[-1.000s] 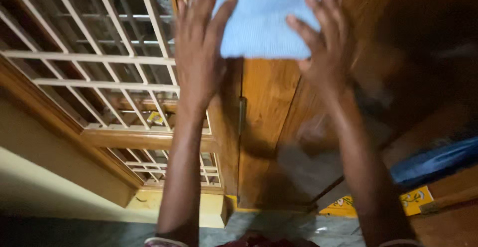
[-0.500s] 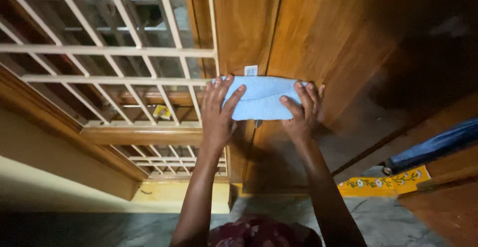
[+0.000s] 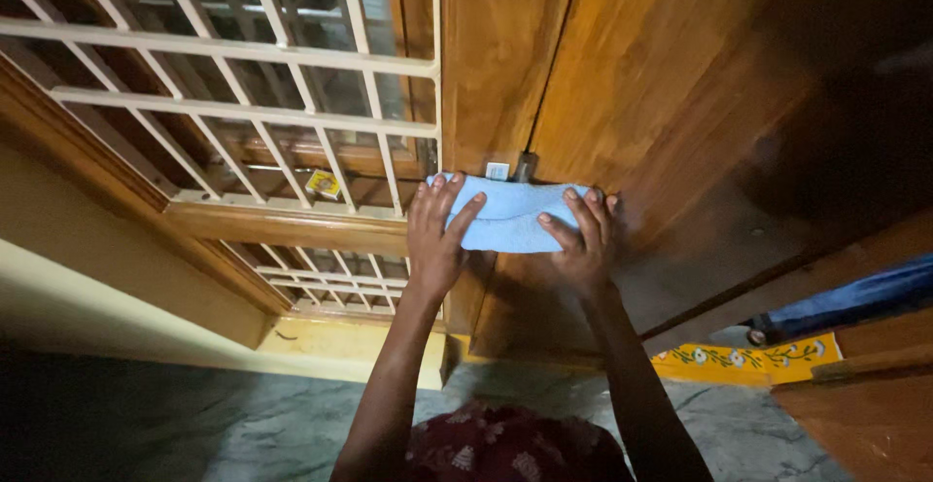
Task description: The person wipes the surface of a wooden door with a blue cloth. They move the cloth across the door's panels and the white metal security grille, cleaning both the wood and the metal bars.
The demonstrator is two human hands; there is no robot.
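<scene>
A folded light blue cloth (image 3: 510, 212) with a small white tag is pressed flat against a brown wooden door (image 3: 632, 74), low down by its hinge edge. My left hand (image 3: 435, 239) lies on the cloth's left end with fingers spread and thumb across it. On the cloth's right end rests my right hand (image 3: 581, 244), fingers spread over the fabric. Both arms reach forward from the bottom of the view.
A cream metal window grille (image 3: 243, 84) in a wooden frame (image 3: 282, 224) stands to the left, with a small yellow object (image 3: 323, 184) on its sill. Grey marble floor (image 3: 243, 424) lies below. A yellow patterned threshold strip (image 3: 748, 361) and a blue object (image 3: 855, 297) are at right.
Both hands slid the blue cloth down the door from near the top of the view to a lower spot beside the hinge. The cloth now looks flatter and narrower.
</scene>
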